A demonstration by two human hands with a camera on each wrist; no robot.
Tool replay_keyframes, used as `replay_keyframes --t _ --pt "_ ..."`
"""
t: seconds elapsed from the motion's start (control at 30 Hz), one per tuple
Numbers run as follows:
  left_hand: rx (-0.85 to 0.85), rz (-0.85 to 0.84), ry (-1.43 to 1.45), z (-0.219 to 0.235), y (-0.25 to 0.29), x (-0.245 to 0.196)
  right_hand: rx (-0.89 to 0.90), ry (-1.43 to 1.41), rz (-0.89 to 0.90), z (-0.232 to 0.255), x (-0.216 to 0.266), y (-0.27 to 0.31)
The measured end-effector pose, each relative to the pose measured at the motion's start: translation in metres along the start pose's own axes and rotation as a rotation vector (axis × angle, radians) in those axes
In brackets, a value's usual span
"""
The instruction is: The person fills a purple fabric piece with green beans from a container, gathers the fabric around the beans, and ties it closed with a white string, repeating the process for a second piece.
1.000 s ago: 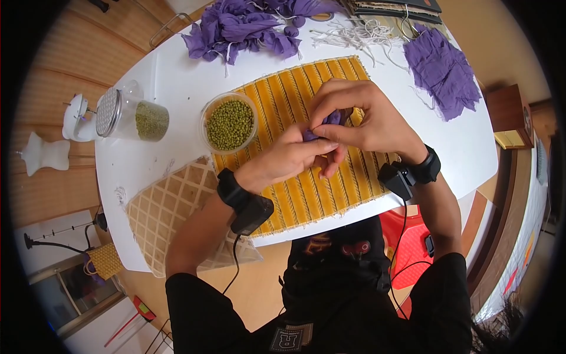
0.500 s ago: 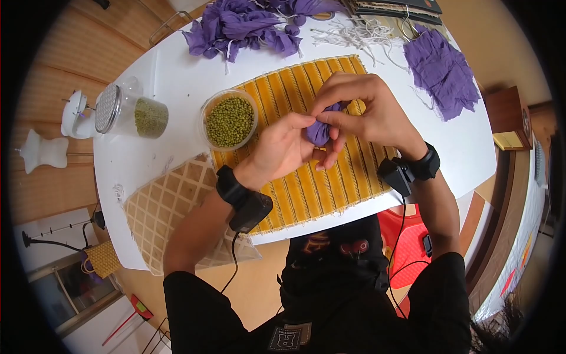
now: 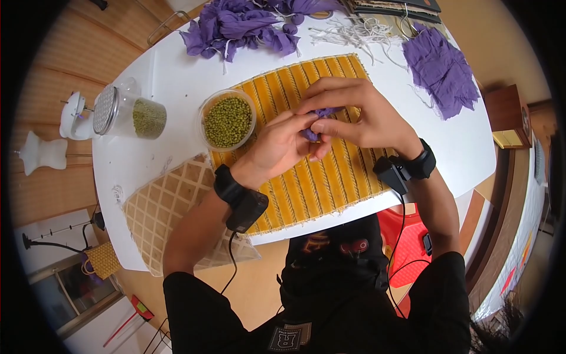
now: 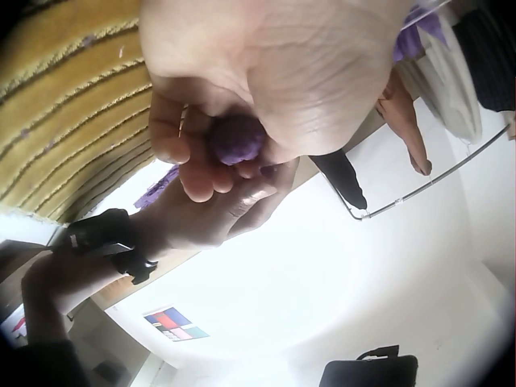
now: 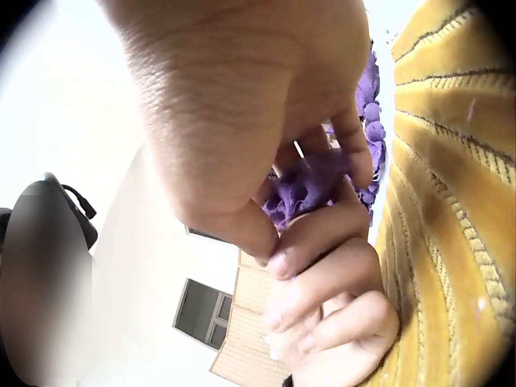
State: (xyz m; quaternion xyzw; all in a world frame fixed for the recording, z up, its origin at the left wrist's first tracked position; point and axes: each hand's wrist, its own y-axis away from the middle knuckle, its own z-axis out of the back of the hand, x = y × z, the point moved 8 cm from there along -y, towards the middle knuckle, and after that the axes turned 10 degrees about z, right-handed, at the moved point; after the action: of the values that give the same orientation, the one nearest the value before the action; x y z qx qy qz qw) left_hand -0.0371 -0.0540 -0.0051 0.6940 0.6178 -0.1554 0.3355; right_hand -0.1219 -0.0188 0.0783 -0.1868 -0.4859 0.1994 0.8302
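Note:
Over the striped yellow mat, my left hand (image 3: 274,144) holds a small purple cloth bundle (image 3: 311,135) in its curled fingers. In the left wrist view the rounded end of the bundle (image 4: 237,140) shows as a tight ball between palm and fingers. My right hand (image 3: 368,115) pinches the loose gathered cloth at the other side, thumb against the left fingertips. The right wrist view shows this ruffled purple cloth (image 5: 310,189) under the right fingers, with a short white strand beside it. Both hands hide part of the bundle.
A tub of green beans (image 3: 229,122) sits left of the yellow mat (image 3: 312,194), near a lidded jar (image 3: 132,115). Along the back lie purple cloths (image 3: 236,26) and white strings (image 3: 359,35). Another purple cloth (image 3: 442,71) lies at right, a lattice-patterned sheet (image 3: 162,203) at front left.
Half a second ago the round bundle showed more openly between the hands. Now the right fingers and thumb lie further left over it, covering more, and the left thumb has moved nearer them.

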Motion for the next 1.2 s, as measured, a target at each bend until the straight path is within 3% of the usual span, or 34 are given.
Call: replay_keyframes --t 0.27,0.53,0.6,0.73,0.9,0.97,1.2 --pt "0.088 -0.027 -0.041 0.002 -0.002 0.002 -0.017 0.184 0.121 0.002 0.001 0.003" --pt "0.082 -0.016 0.089 0.004 -0.002 -0.001 -0.028 0.193 0.107 0.001 0.000 0.001" --pt "0.175 0.032 0.169 0.002 -0.004 0.002 -0.045 0.207 0.118 0.001 -0.001 0.001" --pt "0.198 0.061 0.167 -0.003 -0.003 0.002 -0.044 0.259 0.104 0.001 -0.004 0.003" --pt "0.153 0.046 0.151 0.002 -0.004 0.003 -0.031 0.362 0.104 0.001 -0.003 0.004" --pt "0.123 0.033 0.134 0.004 -0.004 0.003 0.053 0.578 0.166 -0.003 0.007 0.002" --pt "-0.057 0.013 -0.071 -0.001 -0.002 0.000 0.038 0.552 0.113 -0.001 -0.002 0.005"
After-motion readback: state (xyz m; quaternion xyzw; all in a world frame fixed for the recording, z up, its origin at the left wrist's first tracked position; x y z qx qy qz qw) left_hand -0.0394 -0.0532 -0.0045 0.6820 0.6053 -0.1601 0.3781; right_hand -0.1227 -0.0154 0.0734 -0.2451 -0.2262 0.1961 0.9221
